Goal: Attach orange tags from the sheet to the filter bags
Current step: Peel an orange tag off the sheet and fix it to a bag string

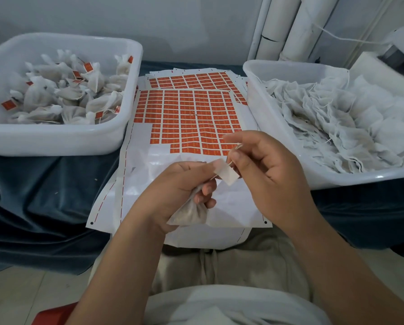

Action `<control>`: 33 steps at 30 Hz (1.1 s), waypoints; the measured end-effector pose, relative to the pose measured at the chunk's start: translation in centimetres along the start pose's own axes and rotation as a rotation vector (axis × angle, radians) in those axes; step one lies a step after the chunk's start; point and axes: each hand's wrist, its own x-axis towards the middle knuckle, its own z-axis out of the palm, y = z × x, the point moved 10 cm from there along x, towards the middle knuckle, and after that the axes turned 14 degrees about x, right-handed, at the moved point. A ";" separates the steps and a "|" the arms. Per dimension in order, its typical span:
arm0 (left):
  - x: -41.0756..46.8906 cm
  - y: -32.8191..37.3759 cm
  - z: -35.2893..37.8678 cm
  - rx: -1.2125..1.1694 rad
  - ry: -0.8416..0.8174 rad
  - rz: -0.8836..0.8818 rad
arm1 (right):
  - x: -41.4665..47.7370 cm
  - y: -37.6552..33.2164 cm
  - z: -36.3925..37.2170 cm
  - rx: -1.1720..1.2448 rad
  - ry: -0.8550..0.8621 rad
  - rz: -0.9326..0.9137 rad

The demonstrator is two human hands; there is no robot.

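The blue-draped tabletop (43, 195) held the sheet (187, 113) of orange tags between two white tubs (55, 141).
Mid-attachment, I judged: the left hand (180, 184), raised over the sheet, gripped a filter bag (189, 212) and pinched a peeled tag (229, 174), white side up; the right hand (266, 165) pinched the bag's string (234, 152) in its fingers (237, 158) just beside it. Next, the string probably needed seating on the adhesive and the tag folding shut.

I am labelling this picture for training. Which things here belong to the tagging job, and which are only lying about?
Job: orange tag sheet; filter bag and loose tag held by left hand; right hand pinching the string; bin of tagged bags; bin of untagged bags.
Lying about: white pipes; blue cloth; red object.
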 end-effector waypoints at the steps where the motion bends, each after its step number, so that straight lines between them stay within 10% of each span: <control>1: 0.0 0.0 0.0 0.008 0.004 0.006 | 0.0 0.0 0.0 0.004 -0.003 0.003; 33: -1.1 3.1 -0.4 0.415 0.238 0.214 | 0.3 1.5 -0.6 0.118 0.008 0.123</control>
